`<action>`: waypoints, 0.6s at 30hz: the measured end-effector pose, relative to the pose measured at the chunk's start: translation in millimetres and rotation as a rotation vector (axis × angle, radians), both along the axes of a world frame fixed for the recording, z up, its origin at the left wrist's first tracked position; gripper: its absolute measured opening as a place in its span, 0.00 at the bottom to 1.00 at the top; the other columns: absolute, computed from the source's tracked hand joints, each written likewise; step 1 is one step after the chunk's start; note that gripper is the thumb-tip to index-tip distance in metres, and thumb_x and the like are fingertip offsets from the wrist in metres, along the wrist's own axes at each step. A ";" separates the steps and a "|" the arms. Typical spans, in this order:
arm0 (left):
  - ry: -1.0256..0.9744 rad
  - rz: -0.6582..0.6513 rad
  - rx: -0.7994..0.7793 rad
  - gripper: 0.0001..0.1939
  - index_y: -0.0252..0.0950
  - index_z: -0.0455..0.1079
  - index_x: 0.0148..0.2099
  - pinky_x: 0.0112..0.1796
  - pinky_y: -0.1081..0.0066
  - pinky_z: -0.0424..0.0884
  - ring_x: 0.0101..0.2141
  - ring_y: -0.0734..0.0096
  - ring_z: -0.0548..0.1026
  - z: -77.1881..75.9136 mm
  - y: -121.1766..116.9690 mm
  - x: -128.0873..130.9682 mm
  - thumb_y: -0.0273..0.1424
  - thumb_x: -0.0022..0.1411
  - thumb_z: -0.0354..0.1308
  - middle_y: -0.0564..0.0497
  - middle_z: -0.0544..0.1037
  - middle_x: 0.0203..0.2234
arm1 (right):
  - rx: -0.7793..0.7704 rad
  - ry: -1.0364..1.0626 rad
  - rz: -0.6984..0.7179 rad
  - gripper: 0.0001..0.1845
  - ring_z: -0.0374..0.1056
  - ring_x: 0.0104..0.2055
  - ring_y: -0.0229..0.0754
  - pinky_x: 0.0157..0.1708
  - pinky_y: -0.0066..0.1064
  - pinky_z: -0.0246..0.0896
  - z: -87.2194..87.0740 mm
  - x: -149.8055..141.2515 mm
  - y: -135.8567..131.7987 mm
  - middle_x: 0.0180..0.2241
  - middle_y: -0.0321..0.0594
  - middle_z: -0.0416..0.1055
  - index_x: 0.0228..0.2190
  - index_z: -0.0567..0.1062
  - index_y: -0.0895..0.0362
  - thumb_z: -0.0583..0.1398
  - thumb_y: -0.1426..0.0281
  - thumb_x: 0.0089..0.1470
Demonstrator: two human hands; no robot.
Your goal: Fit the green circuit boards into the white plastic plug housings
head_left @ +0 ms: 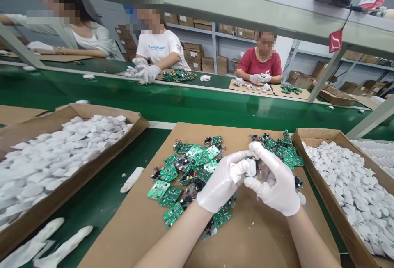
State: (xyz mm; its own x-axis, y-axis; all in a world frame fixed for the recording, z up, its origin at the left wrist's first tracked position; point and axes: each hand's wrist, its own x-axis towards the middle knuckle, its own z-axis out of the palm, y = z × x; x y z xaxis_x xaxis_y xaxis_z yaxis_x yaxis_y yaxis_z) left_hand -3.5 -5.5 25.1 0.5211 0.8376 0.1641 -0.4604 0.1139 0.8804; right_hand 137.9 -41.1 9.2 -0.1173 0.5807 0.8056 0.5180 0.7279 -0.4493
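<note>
left hand (pixel 219 182), beside circuit boards (pixel 201 158), and right hand (pixel 278 182) pinch a white piece (pixel 251 168), a handling step seemingly wanting steady alignment.

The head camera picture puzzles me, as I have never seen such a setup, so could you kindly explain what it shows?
Gladly. There is no machine arm here: the camera sits on a person's head, looking forward and down at their own gloved hands. The left hand and right hand come together around a small white piece; the fingers hide the rest of what is held. Below lies a cardboard sheet with green circuit boards heaped on it. The left carton and right carton hold many white pieces. Beyond runs a green belt, with three other people on its far side.
</note>
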 end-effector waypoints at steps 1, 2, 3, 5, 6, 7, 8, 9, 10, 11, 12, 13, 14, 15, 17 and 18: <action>0.025 0.014 0.025 0.16 0.34 0.69 0.24 0.28 0.71 0.58 0.23 0.75 0.59 -0.3 0.0 -0.5 0.40 0.53 0.67 0.56 0.64 0.19 | 0.026 -0.022 -0.026 0.34 0.72 0.54 0.51 0.52 0.40 0.72 -0.5 0.3 1.1 0.55 0.48 0.72 0.64 0.61 0.50 0.63 0.64 0.59; 0.046 0.018 0.038 0.17 0.34 0.69 0.25 0.29 0.71 0.57 0.25 0.74 0.59 -0.7 -0.1 -0.9 0.41 0.54 0.66 0.55 0.64 0.20 | 0.046 -0.040 -0.045 0.35 0.72 0.55 0.51 0.52 0.41 0.73 -1.2 0.5 2.0 0.56 0.48 0.71 0.65 0.60 0.49 0.63 0.65 0.60; 0.054 0.016 0.038 0.17 0.34 0.69 0.26 0.29 0.71 0.57 0.26 0.74 0.59 -1.3 0.0 -1.1 0.42 0.55 0.66 0.55 0.65 0.21 | 0.061 -0.051 -0.058 0.36 0.71 0.56 0.51 0.52 0.41 0.73 -1.9 0.7 2.7 0.57 0.47 0.70 0.65 0.58 0.49 0.63 0.66 0.60; 0.023 0.010 0.030 0.19 0.35 0.68 0.27 0.29 0.71 0.56 0.26 0.74 0.59 -2.6 0.1 -0.9 0.44 0.55 0.66 0.55 0.64 0.22 | 0.083 -0.066 -0.070 0.37 0.70 0.57 0.52 0.53 0.41 0.73 -3.1 1.3 3.2 0.59 0.46 0.69 0.66 0.57 0.48 0.63 0.68 0.59; -0.003 0.009 0.035 0.20 0.35 0.67 0.27 0.29 0.71 0.55 0.26 0.74 0.58 -3.2 0.3 -0.5 0.45 0.55 0.66 0.55 0.64 0.22 | 0.094 -0.078 -0.073 0.37 0.70 0.57 0.52 0.53 0.41 0.73 -3.5 1.8 3.1 0.60 0.46 0.68 0.65 0.58 0.48 0.63 0.69 0.59; -0.030 0.008 0.045 0.21 0.35 0.66 0.26 0.28 0.71 0.55 0.26 0.74 0.57 -3.7 0.5 -0.1 0.46 0.55 0.66 0.56 0.63 0.22 | 0.105 -0.094 -0.076 0.36 0.71 0.56 0.51 0.52 0.39 0.73 -3.8 2.3 2.8 0.60 0.45 0.67 0.65 0.59 0.47 0.63 0.70 0.59; -0.055 0.006 0.060 0.22 0.35 0.65 0.25 0.28 0.71 0.54 0.25 0.75 0.56 -4.1 0.7 0.4 0.48 0.54 0.66 0.56 0.62 0.22 | 0.112 -0.111 -0.080 0.35 0.72 0.55 0.51 0.51 0.38 0.74 -3.9 2.9 2.5 0.61 0.45 0.66 0.64 0.60 0.47 0.64 0.70 0.59; -0.070 0.006 0.075 0.24 0.35 0.64 0.25 0.27 0.71 0.54 0.25 0.75 0.56 -4.2 0.9 0.7 0.50 0.53 0.65 0.56 0.61 0.22 | 0.115 -0.126 -0.088 0.34 0.73 0.54 0.51 0.50 0.37 0.74 -3.9 3.2 2.3 0.62 0.45 0.65 0.64 0.62 0.47 0.64 0.70 0.58; -0.074 0.013 0.087 0.25 0.35 0.64 0.24 0.27 0.71 0.53 0.25 0.75 0.55 -4.2 1.1 0.9 0.51 0.53 0.65 0.57 0.61 0.22 | 0.117 -0.138 -0.095 0.34 0.73 0.53 0.51 0.50 0.36 0.75 -3.8 3.4 2.1 0.62 0.45 0.64 0.63 0.63 0.48 0.64 0.69 0.58; -0.069 0.026 0.090 0.26 0.35 0.63 0.24 0.26 0.72 0.53 0.24 0.75 0.55 -4.1 1.3 0.9 0.52 0.52 0.65 0.57 0.61 0.21 | 0.118 -0.147 -0.105 0.34 0.74 0.52 0.51 0.49 0.35 0.75 -3.6 3.4 1.9 0.62 0.45 0.64 0.63 0.63 0.48 0.64 0.69 0.58; -0.054 0.047 0.085 0.26 0.35 0.63 0.24 0.26 0.72 0.53 0.24 0.75 0.55 -4.0 1.4 0.8 0.53 0.51 0.65 0.57 0.61 0.21 | 0.116 -0.151 -0.115 0.34 0.74 0.52 0.51 0.49 0.34 0.75 -3.4 3.1 1.9 0.62 0.44 0.65 0.63 0.63 0.48 0.64 0.69 0.58; -0.023 0.073 0.084 0.26 0.35 0.63 0.24 0.26 0.72 0.53 0.24 0.75 0.55 -3.8 1.5 0.6 0.53 0.51 0.65 0.57 0.61 0.21 | 0.113 -0.151 -0.122 0.34 0.74 0.52 0.51 0.49 0.34 0.75 -3.2 2.6 1.8 0.61 0.44 0.66 0.63 0.63 0.47 0.64 0.69 0.58; 0.016 0.105 0.090 0.26 0.36 0.63 0.24 0.25 0.72 0.53 0.24 0.75 0.55 -3.6 1.4 0.4 0.53 0.50 0.65 0.57 0.61 0.21 | 0.110 -0.145 -0.125 0.34 0.74 0.52 0.50 0.49 0.33 0.75 -2.9 1.9 1.8 0.60 0.43 0.67 0.63 0.63 0.47 0.64 0.70 0.58; 0.058 0.135 0.105 0.26 0.36 0.63 0.23 0.25 0.72 0.53 0.24 0.75 0.55 -3.6 1.4 0.2 0.53 0.50 0.65 0.57 0.61 0.21 | 0.109 -0.130 -0.120 0.33 0.74 0.52 0.50 0.49 0.33 0.75 -2.7 1.3 1.8 0.59 0.43 0.68 0.63 0.64 0.47 0.64 0.69 0.58; 0.114 0.157 0.136 0.25 0.36 0.64 0.23 0.26 0.71 0.54 0.24 0.74 0.56 -3.7 1.2 0.2 0.51 0.54 0.63 0.56 0.62 0.21 | 0.102 -0.075 -0.096 0.30 0.73 0.53 0.50 0.50 0.34 0.74 -2.1 0.5 1.8 0.57 0.44 0.71 0.61 0.67 0.48 0.64 0.68 0.59; 0.111 0.142 0.141 0.24 0.36 0.64 0.23 0.26 0.71 0.55 0.24 0.74 0.56 -3.9 1.1 0.3 0.51 0.57 0.62 0.56 0.63 0.21 | 0.096 -0.040 -0.077 0.29 0.73 0.53 0.50 0.51 0.36 0.73 -1.8 0.4 1.9 0.56 0.45 0.72 0.60 0.68 0.49 0.64 0.67 0.59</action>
